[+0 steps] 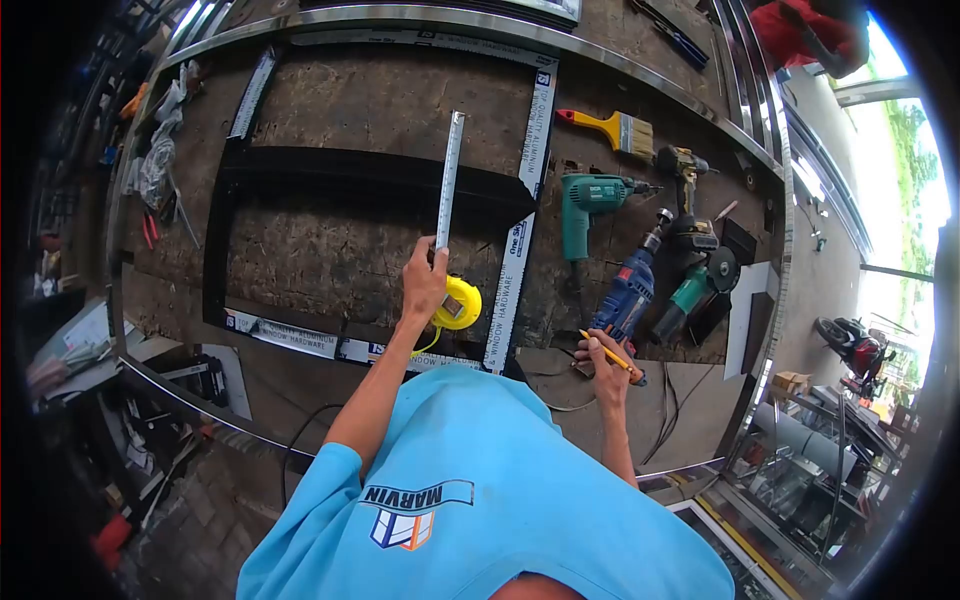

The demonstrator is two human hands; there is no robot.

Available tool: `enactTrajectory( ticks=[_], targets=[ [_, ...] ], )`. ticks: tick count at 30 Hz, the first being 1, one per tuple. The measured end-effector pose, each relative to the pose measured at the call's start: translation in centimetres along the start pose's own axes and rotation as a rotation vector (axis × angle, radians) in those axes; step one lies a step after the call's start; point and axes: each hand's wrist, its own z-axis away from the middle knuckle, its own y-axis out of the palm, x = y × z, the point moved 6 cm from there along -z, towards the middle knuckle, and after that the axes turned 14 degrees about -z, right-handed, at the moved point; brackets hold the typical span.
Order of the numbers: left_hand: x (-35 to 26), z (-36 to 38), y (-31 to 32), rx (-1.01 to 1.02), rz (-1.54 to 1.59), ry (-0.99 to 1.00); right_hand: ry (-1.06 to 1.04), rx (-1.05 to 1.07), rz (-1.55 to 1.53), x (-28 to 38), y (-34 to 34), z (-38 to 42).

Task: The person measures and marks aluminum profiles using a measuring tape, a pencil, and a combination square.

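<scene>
My left hand (424,285) is closed on a tape measure, around the blade beside its yellow case (462,304). The extended blade (447,185) points away from me, across the black middle bar of an aluminum window frame (370,172). Printed protective film covers parts of this frame, which lies on the wooden bench. In my right hand (608,368), closed fingers grip a yellow pencil (604,346). That hand is close to the blue corded drill (628,290), right of the frame.
Right of the frame lie a paintbrush (610,130), a green drill (592,205), a cordless drill (688,190) and an angle grinder (695,295). Red-handled pliers (150,230) lie at the left. Metal rails (460,18) edge the bench. A person in red (800,35) is at the upper right.
</scene>
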Motion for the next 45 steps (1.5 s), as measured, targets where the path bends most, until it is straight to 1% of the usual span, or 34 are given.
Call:
enactTrajectory(
  ticks=[2, 5, 6, 8, 10, 11, 13, 14, 15, 17, 18, 19, 20, 21, 23, 24, 25, 27, 28, 29, 31, 32, 33, 35, 36, 40, 42, 43, 45],
  targets=[
    [-0.1, -1.7, 0.3, -0.025, -0.047, 0.018, 0.003, 0.017, 0.04, 1.1, 0.2, -1.0],
    [-0.6, -3.8, 0.6, 0.005, -0.045, 0.004, -0.034, 0.023, 0.108, 2.7, 0.7, -2.0],
    [-0.7, -4.4, 0.8, 0.025, -0.037, 0.024, -0.029, 0.028, 0.113, 3.1, 0.8, -2.2],
    [-0.8, -4.7, 1.2, 0.046, -0.042, 0.005, -0.01, 0.039, 0.12, 3.4, 0.8, -2.2],
    [-1.6, -5.3, 1.2, 0.061, -0.097, 0.014, -0.065, 0.109, 0.234, 4.0, 1.7, -3.9],
    [-1.8, -5.7, 1.1, 0.049, -0.103, -0.001, -0.058, 0.128, 0.232, 3.8, 2.2, -5.3],
    [-1.9, -5.8, 1.7, 0.078, -0.134, 0.003, -0.244, 0.252, 0.299, 4.0, 4.0, -7.6],
    [-2.1, -6.0, 1.7, 0.046, -0.153, 0.023, -0.286, 0.292, 0.429, 5.1, 5.5, -8.7],
    [-2.1, -5.9, 1.9, 0.042, -0.168, 0.004, -0.271, 0.308, 0.419, 5.5, 6.1, -10.0],
    [-2.6, -6.2, 2.4, 0.035, -0.121, 0.022, -0.388, 0.456, 0.513, 6.1, 8.4, -12.4],
    [-2.7, -6.5, 2.6, 0.038, -0.126, 0.034, -0.379, 0.47, 0.504, 5.9, 9.0, -13.9],
    [-2.2, -6.8, 3.1, 0.032, -0.132, 0.017, -0.457, 0.527, 0.54, 6.1, 9.9, -15.0],
    [-1.8, -6.9, 3.6, -0.001, -0.15, 0.04, -0.539, 0.589, 0.576, 6.2, 10.7, -15.9],
    [-1.5, -7.0, 3.8, -0.038, -0.168, 0.064, -0.537, 0.612, 0.57, 6.1, 11.2, -16.9],
    [-1.7, -6.7, 3.9, -0.006, -0.215, 0.006, -0.666, 0.674, 0.593, 6.1, 12.5, -18.6],
    [-2.0, -6.5, 3.6, -0.026, -0.252, 0.016, -0.642, 0.731, 0.638, 5.5, 12.9, -19.7],
    [-2.2, -6.5, 3.7, -0.037, -0.285, 0.032, -0.645, 0.732, 0.639, 5.6, 13.3, -20.5],
    [-2.3, -6.7, 3.8, -0.056, -0.29, 0.055, -0.727, 0.783, 0.739, 5.6, 14.2, -21.6],
    [-2.2, -6.6, 3.9, -0.073, -0.297, 0.078, -0.672, 0.827, 0.773, 5.2, 14.4, -22.6],
    [-2.4, -6.6, 3.9, -0.062, -0.288, 0.078, -0.663, 0.821, 0.784, 5.2, 14.5, -23.7],
    [-2.3, -6.7, 3.7, -0.034, -0.282, 0.05, -0.759, 1.005, 0.869, 4.9, 15.6, -24.5],
    [-2.2, -6.6, 3.8, -0.049, -0.281, 0.056, -0.731, 1.054, 1.001, 4.3, 15.8, -25.1],
    [-2.1, -6.6, 3.9, -0.036, -0.273, 0.054, -0.718, 1.051, 1.012, 4.2, 15.7, -25.6],
    [-2.4, -6.7, 3.6, -0.082, -0.271, 0.095, -0.741, 1.144, 1.059, 3.7, 15.8, -25.9],
    [-2.1, -6.7, 3.8, -0.04, -0.273, 0.049, -0.791, 1.155, 1.067, 3.6, 15.7, -26.0],
    [-1.6, -6.7, 3.9, -0.061, -0.289, 0.055, -0.806, 1.161, 1.064, 3.3, 15.9, -26.0],
    [-1.5, -6.8, 4.1, -0.075, -0.275, 0.102, -0.879, 1.148, 1.044, 3.3, 15.8, -26.0],
    [-1.3, -6.8, 4.1, -0.085, -0.281, 0.093, -0.886, 1.159, 1.034, 3.5, 15.9, -25.8],
    [-1.3, -6.8, 4.1, -0.122, -0.283, 0.158, -0.901, 1.149, 1.028, 4.0, 16.2, -25.4]
  ],
)
